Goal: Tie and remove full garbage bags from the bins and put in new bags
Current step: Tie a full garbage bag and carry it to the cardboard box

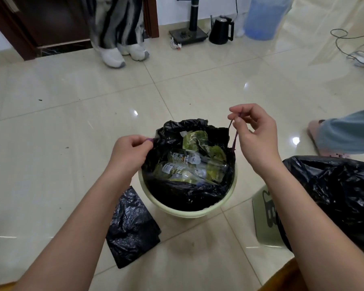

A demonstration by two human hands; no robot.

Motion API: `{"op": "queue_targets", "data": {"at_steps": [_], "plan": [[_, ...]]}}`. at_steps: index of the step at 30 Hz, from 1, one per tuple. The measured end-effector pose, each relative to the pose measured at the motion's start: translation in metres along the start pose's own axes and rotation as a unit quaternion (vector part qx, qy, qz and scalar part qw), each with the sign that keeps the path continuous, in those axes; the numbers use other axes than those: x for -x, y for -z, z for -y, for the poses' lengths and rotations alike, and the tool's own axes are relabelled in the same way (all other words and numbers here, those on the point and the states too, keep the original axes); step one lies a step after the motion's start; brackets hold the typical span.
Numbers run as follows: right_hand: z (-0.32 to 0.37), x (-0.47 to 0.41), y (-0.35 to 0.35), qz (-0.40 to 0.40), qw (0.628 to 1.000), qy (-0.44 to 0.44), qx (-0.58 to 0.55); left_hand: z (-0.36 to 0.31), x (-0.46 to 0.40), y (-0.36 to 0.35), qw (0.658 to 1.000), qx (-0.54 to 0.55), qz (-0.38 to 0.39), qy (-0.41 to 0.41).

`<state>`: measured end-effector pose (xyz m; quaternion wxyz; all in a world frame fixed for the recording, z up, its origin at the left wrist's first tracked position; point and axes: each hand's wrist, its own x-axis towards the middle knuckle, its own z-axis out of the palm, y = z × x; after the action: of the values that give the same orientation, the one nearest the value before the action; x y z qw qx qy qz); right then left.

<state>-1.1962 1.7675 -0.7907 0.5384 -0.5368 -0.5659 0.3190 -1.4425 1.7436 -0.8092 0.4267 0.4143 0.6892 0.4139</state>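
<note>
Black folded spare bag [132,227] on floor below left hand [130,153]. Left pinches purple drawstring [149,140] at liner [187,192] rim, green bin [187,213] between hands. Right hand [254,135] pinches other drawstring loop [234,137], raised. Tied bag [334,196] right of it.

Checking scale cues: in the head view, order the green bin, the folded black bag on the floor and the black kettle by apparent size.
1. green bin
2. folded black bag
3. black kettle, though it stands farther away, so its true size is unsure.

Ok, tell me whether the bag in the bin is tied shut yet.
Open. The bag mouth gapes, bottles showing.
</note>
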Motion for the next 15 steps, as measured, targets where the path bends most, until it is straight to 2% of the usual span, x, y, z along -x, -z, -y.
{"op": "queue_targets", "data": {"at_steps": [6,10,15], "plan": [[0.014,0.0,-0.003,0.02,0.996,0.007,-0.088,-0.031,0.013,0.005,0.987,0.143,0.006,-0.075],[0.033,-0.005,0.0,0.025,0.972,0.015,-0.234,-0.05,0.021,0.01,0.93,0.337,0.101,-0.109],[0.04,-0.001,-0.001,0.066,0.949,-0.061,-0.301,-0.05,0.034,-0.002,0.897,0.374,0.205,-0.119]]}}
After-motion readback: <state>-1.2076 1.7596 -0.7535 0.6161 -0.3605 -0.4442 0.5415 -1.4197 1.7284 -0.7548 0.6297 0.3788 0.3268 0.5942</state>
